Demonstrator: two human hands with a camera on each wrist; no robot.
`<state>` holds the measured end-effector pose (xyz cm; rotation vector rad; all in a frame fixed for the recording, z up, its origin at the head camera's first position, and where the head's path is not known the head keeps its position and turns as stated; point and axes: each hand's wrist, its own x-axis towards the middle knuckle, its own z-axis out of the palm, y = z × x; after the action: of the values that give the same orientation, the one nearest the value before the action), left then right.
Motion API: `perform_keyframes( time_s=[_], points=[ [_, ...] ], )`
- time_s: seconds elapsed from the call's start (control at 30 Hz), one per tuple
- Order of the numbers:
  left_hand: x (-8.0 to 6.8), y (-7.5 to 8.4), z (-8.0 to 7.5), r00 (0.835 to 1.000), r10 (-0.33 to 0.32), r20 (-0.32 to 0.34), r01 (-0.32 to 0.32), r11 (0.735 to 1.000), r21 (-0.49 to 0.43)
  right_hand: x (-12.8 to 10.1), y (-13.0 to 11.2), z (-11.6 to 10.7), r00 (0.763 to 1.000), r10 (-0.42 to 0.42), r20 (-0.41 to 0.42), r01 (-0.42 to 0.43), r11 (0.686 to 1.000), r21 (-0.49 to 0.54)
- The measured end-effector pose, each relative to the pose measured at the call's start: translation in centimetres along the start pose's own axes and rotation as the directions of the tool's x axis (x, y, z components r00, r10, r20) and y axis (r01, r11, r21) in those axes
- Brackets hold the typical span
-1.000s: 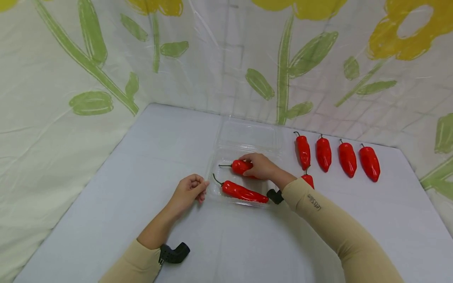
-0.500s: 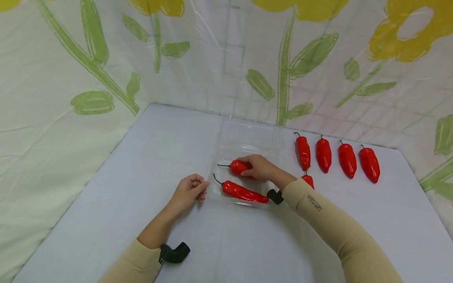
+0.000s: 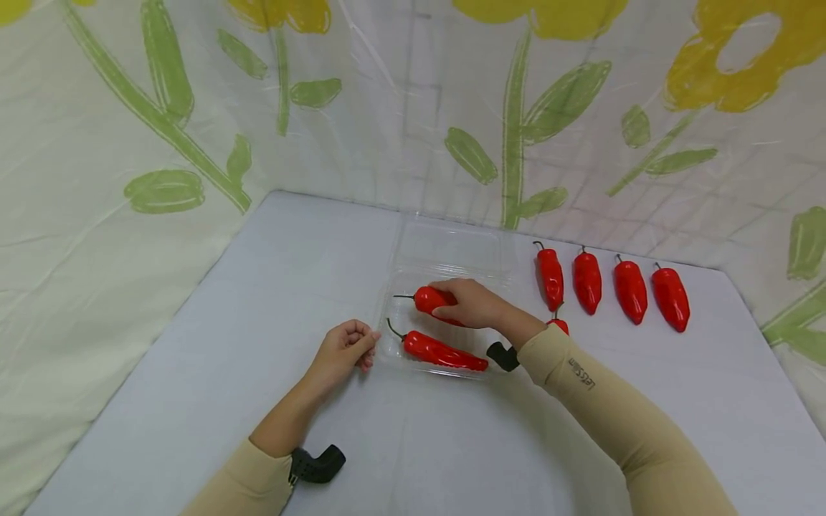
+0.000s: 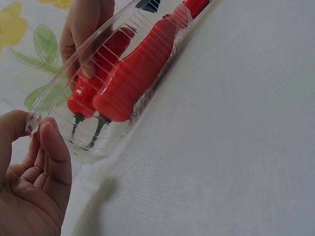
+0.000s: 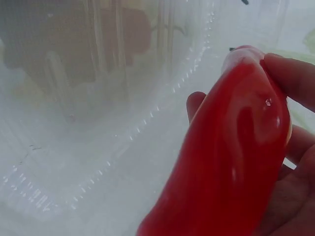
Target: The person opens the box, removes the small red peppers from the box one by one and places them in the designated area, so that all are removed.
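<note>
A clear plastic clamshell box [image 3: 401, 315] stands on the table with its lid [image 3: 452, 244] folded back toward the wall. One glossy red pepper [image 3: 441, 352] lies along the near side inside it, stem to the left. Behind that, my right hand [image 3: 476, 304] grips a second red pepper [image 3: 424, 298] around its body, low in the box, its thin stem also pointing left. My left hand [image 3: 346, 347] is at the box's left edge; in the left wrist view its thumb and forefinger pinch the box's rim [image 4: 33, 118]. The right wrist view shows the gripped pepper [image 5: 221, 152] close up.
Several more red peppers [image 3: 631, 290] lie in a row at the back right of the table. Another pepper [image 3: 558, 326] is partly hidden behind my right sleeve [image 3: 594, 387]. A flower-printed curtain [image 3: 361, 143] hangs behind the white table [image 3: 290, 265].
My right hand and the pepper it grips have shifted slightly to the left within the box. My left hand stays at the rim.
</note>
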<state>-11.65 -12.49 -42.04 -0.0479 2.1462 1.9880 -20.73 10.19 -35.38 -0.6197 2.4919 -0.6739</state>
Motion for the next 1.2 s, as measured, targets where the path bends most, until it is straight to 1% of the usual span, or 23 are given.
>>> perform_keyframes(
  time_s=[0.33, 0.43, 0.77, 1.0, 1.2],
  points=[
    [0.0, -0.2, 0.0, 1.0, 0.006, 0.012, -0.006, 1.0, -0.008, -0.8, 0.1, -0.6, 0.999, 0.03, -0.021, -0.029, 0.998, 0.052],
    [0.0, -0.2, 0.0, 1.0, -0.004, 0.009, 0.004, 1.0, -0.014, -1.0, 0.1, -0.9, 0.999, 0.044, -0.018, -0.043, 0.997, 0.067],
    [0.0, -0.1, 0.1, 1.0, 0.0, 0.008, 0.001, 1.0, -0.01, -2.2, 0.2, -1.4, 0.996, 0.087, 0.0, -0.087, 0.993, 0.081],
    [0.1, -0.1, 0.2, 1.0, 0.005, 0.014, -0.005, 1.0, -0.007, -3.3, 0.7, -1.9, 0.997, 0.077, -0.023, -0.075, 0.994, 0.082],
    [0.0, -0.1, 0.2, 1.0, 0.011, 0.018, -0.011, 1.0, -0.009, -4.5, 1.4, -2.6, 0.993, 0.112, -0.046, -0.107, 0.989, 0.099]
  ],
)
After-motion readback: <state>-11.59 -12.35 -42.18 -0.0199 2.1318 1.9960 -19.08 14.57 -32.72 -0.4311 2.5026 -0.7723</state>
